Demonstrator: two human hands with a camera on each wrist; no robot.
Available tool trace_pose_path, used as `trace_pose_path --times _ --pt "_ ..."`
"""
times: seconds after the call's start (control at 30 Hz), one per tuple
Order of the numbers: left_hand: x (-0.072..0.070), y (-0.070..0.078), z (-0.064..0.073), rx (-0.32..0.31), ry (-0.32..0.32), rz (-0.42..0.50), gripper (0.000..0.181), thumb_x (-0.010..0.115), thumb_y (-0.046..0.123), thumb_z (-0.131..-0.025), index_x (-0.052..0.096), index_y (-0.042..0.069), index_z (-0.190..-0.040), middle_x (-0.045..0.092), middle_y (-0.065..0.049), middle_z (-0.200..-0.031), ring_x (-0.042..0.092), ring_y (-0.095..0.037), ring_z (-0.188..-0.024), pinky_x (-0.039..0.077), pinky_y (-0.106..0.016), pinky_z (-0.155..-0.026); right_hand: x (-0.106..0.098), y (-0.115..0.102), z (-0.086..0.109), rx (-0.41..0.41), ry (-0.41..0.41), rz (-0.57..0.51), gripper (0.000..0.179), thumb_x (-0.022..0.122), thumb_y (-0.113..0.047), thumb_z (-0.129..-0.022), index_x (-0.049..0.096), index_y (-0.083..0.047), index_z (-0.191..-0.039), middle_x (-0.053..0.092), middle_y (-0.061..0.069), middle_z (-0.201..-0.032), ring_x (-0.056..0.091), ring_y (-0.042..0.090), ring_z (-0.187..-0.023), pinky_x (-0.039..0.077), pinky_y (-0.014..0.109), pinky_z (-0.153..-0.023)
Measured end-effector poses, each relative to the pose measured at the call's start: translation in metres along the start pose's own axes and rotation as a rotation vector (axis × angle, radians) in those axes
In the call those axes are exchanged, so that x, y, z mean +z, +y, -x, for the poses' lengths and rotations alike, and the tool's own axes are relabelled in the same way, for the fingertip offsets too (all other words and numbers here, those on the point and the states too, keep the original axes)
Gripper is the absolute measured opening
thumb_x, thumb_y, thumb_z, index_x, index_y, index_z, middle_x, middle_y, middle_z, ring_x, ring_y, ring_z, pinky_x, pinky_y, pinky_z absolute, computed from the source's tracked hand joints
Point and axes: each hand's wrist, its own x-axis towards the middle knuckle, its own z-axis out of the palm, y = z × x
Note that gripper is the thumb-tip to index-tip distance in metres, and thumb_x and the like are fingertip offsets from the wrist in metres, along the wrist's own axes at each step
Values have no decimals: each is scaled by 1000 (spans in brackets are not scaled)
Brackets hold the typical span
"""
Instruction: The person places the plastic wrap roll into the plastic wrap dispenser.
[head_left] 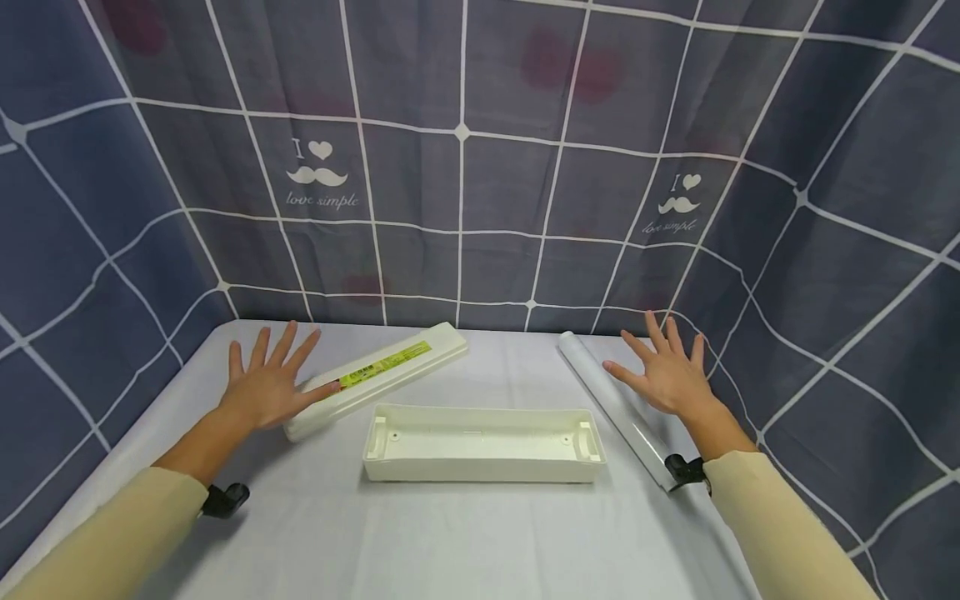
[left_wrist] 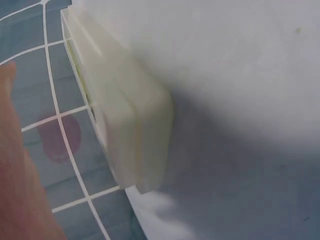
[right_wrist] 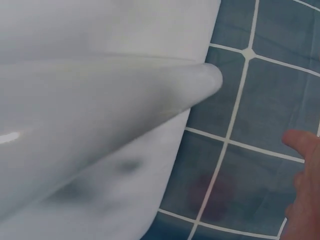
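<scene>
Both hands are spread with straight fingers and hold nothing. In the head view my left hand (head_left: pixel 266 392) hovers by the left end of a long cream plastic lid (head_left: pixel 375 377) with a yellow-green label. That lid lies slanted on the table, and its end fills the middle of the left wrist view (left_wrist: pixel 125 115). My right hand (head_left: pixel 670 375) is over the right side, beside a roll of clear plastic wrap (head_left: pixel 611 400), which lies slanted there. The roll looms large in the right wrist view (right_wrist: pixel 115 110). Between the hands stands an open cream box (head_left: pixel 483 446), its inside facing up.
A white cloth covers the table (head_left: pixel 480 542). Behind it and on both sides hangs a dark grey-blue curtain (head_left: pixel 420 183) with white grid lines. Black straps with small cameras (head_left: pixel 225 500) sit at the wrists, below the cream sleeves.
</scene>
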Motion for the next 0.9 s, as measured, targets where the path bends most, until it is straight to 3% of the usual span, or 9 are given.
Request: trace_pose_path --times 0.17,0.43,0.67,0.9 --pt "6 3 8 15 21 23 103 40 85 -89 4 27 -166 -3 -19 -172 -5 -56 -154 -16 -80 -113 9 -1 8 2 3 -8 92 35 -83 -93 28 -24 -163 -15 10 -172 -14 46 -157 -14 81 -113" --pt "16 20 21 61 90 62 102 48 80 -90 9 26 -166 2 -19 -173 -2 -53 -156 -9 -81 -115 17 -9 19 -8 32 -50 89 42 -80 -93 35 -23 -161 -4 14 -174 -6 46 -158 -9 81 -114" --pt "19 39 29 97 94 98 101 51 79 -89 11 26 -166 1 -14 -174 -3 -47 -158 -9 -78 -117 30 -12 29 -25 48 -83 87 45 -77 -94 37 -21 -160 -1 14 -174 -3 47 -158 -8 81 -115" --pt "23 51 37 166 110 153 99 58 73 -89 17 25 -166 9 -15 -173 2 -46 -158 -2 -77 -119 44 -13 39 -34 61 -120 85 49 -75 -94 37 -21 -160 4 16 -173 2 49 -157 -3 82 -115"
